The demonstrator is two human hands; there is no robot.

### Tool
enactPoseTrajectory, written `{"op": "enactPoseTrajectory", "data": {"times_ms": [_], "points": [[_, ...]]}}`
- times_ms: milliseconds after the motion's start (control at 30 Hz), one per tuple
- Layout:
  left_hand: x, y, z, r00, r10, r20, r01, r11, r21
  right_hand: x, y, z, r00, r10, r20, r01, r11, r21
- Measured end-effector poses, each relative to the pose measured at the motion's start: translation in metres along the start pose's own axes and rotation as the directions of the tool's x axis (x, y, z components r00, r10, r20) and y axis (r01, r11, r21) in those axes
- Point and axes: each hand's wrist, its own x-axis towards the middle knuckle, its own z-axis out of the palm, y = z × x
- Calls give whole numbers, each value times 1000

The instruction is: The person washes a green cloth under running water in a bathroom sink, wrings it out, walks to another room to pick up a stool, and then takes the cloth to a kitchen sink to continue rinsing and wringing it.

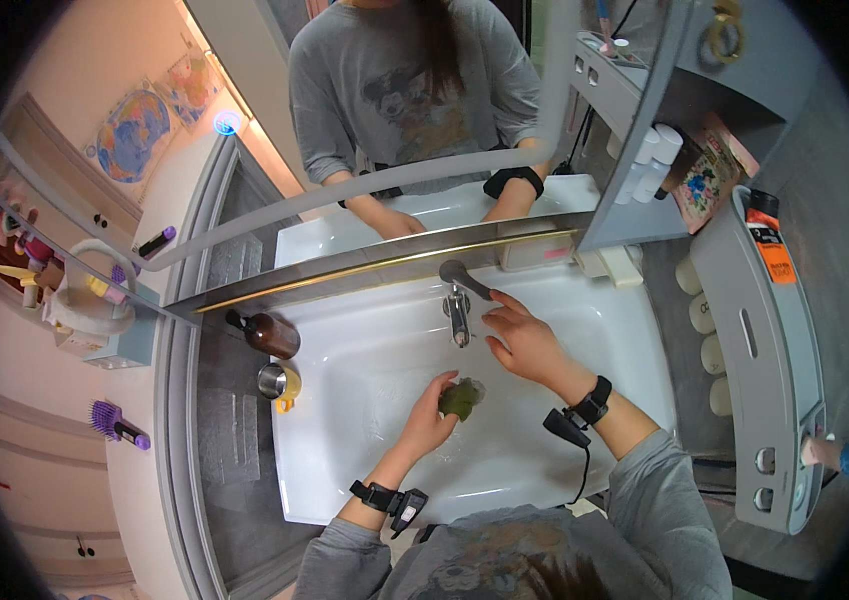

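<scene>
My left hand (pixel 428 420) is over the basin of a white ceramic sink (pixel 357 450). Between its thumb and fingers is a soft green object (pixel 459 400) with a pale, translucent edge; whether it is a cloth or a sponge cannot be told. Higher up and to the right, my right hand (pixel 525 337) reaches to the faucet, an outstretched finger at the end of its grey lever handle (pixel 468 281). The other fingers are loosely curled and hold nothing visible. Below the lever, the chrome spout (pixel 459 319) points into the basin. Drops or thin water lie on the basin floor.
A brown pump bottle (pixel 274 335) and a yellow mug (pixel 288 384) with a metal inside stand on the sink's left rim. Behind the sink rises a mirror (pixel 424 195). A grey wall shelf (pixel 758 360) runs along the right, and a purple hairbrush (pixel 120 425) lies on the left ledge.
</scene>
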Motion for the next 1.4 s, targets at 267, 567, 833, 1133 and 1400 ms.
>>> {"op": "enactPoseTrajectory", "data": {"times_ms": [267,567,833,1133,1400], "points": [[-7,59,19,952,303,48,-307,940,152,-87,-14,60,672,511,536,-680,139,720],[-7,36,89,879,437,192,-478,807,348,-143,23,134,602,336,725,-187,-823,536],[12,-41,116,989,-109,-96,87,973,-214,-124,-3,104,425,531,734,-477,-558,679],[12,-75,141,852,-347,-392,163,888,-431,-127,3,143,453,883,127,-729,284,623],[12,-78,133,678,-733,-59,502,520,-691,-129,-5,109,799,597,73,-575,723,383]]}}
